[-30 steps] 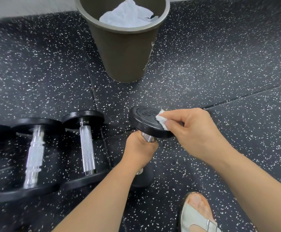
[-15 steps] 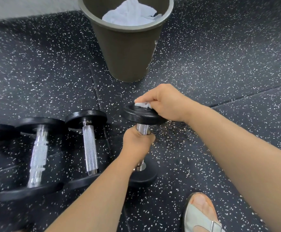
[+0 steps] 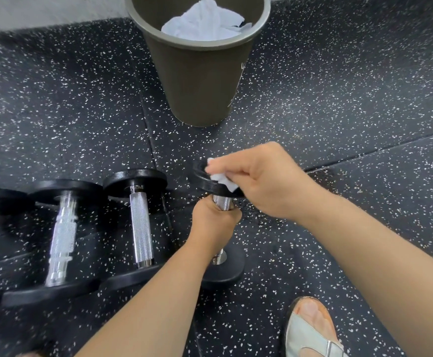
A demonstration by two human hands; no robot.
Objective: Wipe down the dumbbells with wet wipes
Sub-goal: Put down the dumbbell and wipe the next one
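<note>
The left hand point(image 3: 211, 222) fists the knurled chrome handle of a black round-plated dumbbell point(image 3: 223, 269) standing on speckled rubber floor point(image 3: 339, 99); the right hand point(image 3: 264, 181) pinches a crumpled white wet wipe point(image 3: 223, 180) against its top plate.

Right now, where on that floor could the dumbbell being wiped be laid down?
Bare speckled floor lies open right of the olive bin and beyond the right hand. It is crowded left of the left hand, where the row of dumbbells lies, and near the sandalled foot.
</note>
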